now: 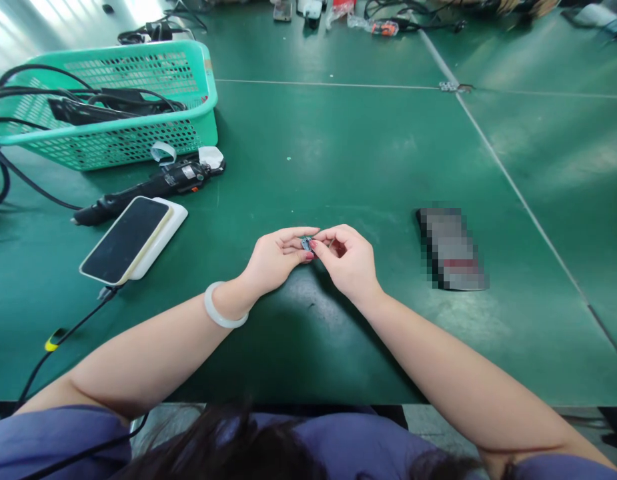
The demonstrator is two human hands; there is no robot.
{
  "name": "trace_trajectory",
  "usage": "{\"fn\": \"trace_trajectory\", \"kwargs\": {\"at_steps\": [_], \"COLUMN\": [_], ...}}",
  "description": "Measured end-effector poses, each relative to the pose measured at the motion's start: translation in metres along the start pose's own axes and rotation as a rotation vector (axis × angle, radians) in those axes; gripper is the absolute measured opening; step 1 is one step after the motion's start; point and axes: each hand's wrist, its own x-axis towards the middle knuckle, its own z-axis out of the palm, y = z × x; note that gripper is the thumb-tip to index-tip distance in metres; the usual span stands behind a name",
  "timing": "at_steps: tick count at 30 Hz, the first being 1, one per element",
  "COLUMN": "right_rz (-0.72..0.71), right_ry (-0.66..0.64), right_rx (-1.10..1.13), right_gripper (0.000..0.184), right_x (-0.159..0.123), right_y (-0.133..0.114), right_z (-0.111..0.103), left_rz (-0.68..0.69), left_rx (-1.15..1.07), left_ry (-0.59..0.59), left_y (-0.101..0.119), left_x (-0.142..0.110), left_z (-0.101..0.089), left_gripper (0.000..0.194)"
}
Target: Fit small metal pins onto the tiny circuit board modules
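Between my fingertips, just above the green table, is a small grey-blue piece (pixel 307 244) that looks like a tiny electronic part; it is too small to name exactly. My left hand (pixel 275 257) pinches it from the left between thumb and fingers. From the right, my right hand (pixel 349 259) grips the same piece with thumb and forefinger, its other fingers curled behind. Much of the piece is covered by the fingertips. A pale bangle (pixel 219 308) circles my left wrist.
On the left, a phone (pixel 127 239) lies on a white slab with a cable attached. Behind it are a black electric screwdriver (pixel 153 187) and a green basket (pixel 138 130) of cables and black parts. A pixelated dark object (pixel 451 248) lies right on the table (pixel 348 153). Assorted items line the far edge.
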Motion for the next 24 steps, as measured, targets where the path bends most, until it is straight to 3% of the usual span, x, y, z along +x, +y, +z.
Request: {"fn": "trace_trajectory", "kwargs": {"at_steps": [3,6,10,14,18,24], "right_rz": [0.024,0.093,-0.080,-0.276,-0.289,-0.391], "right_ry": [0.006,0.023,-0.091,-0.235,-0.264,-0.295], "right_rx": [0.049,0.084,-0.197,-0.543,-0.718,-0.899], "right_gripper": [0.018,0.027,0.012,0.014,0.011,0.022], "right_x": [0.006,0.014,0.016,0.012,0.013,0.017], "right_y": [0.004,0.012,0.017,0.016,0.019,0.023], "right_z": [-0.003,-0.012,-0.016,-0.006,0.004,0.010], "left_rz": [-0.001,-0.006,-0.026,-0.037,-0.053,-0.063], "left_rx": [-0.129,-0.270,-0.371,-0.368,-0.310,-0.223], "left_ry": [0.053,0.190,0.312,0.287,0.270,0.206], "left_y": [-0.001,0.001,0.004,0.006,0.004,0.003], "left_x": [0.005,0.012,0.018,0.017,0.015,0.014], "left_z": [-0.002,-0.007,-0.012,-0.012,-0.010,-0.008], "left_gripper": [0.036,0.032,0.027,0.028,0.029,0.032]}}
